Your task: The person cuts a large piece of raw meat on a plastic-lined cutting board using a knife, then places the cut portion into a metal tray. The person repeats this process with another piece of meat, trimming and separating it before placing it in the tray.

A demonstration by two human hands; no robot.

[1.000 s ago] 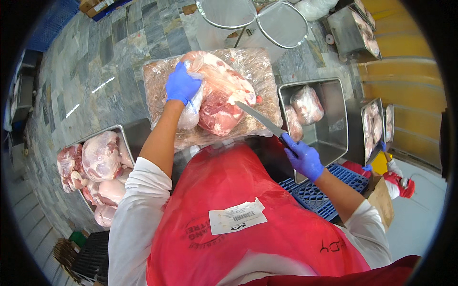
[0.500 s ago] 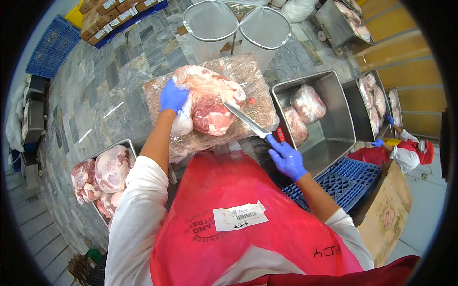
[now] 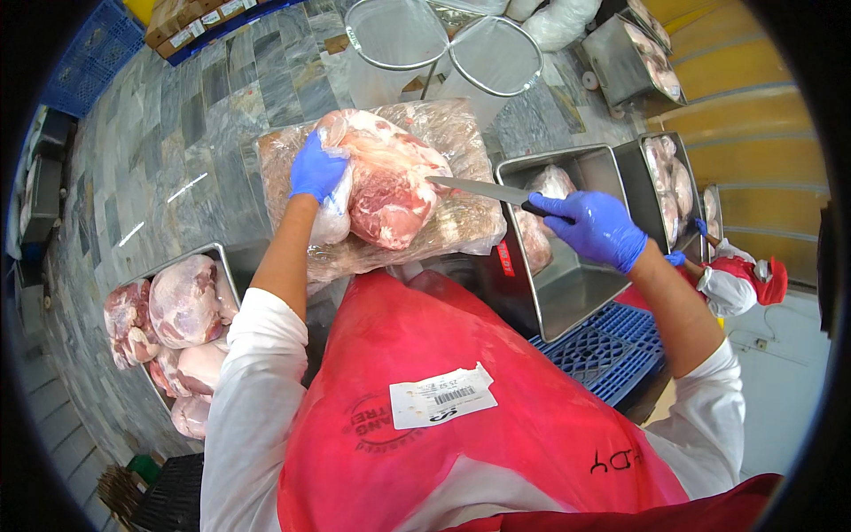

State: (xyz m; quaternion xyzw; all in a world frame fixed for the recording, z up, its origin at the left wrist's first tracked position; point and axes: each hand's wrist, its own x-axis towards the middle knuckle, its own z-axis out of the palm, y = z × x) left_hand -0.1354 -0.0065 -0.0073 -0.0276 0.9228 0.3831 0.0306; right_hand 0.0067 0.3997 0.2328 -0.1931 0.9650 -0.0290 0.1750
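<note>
A large piece of raw meat [image 3: 394, 204], pale fat along its upper side, rests on a plastic-covered board [image 3: 470, 230]. My blue-gloved left hand [image 3: 317, 167] grips its upper left edge, beside a clear plastic wrap [image 3: 330, 222] that hangs over that side. My blue-gloved right hand [image 3: 594, 229] is closed on the dark handle of a long knife [image 3: 479, 189], which lies almost level, pointing left, its tip at the right side of the meat.
Steel tubs of meat stand left [image 3: 232, 275] and right [image 3: 612, 155]. A blue crate [image 3: 603, 359] is low right. Bag-lined hoops [image 3: 496, 53] and boxes [image 3: 191, 22] stand behind. A co-worker [image 3: 740, 279] in a red cap works at the far right.
My right hand and forearm have risen up and to the right, turning the knife from a steep slant to nearly level. My left hand keeps its grip on the meat.
</note>
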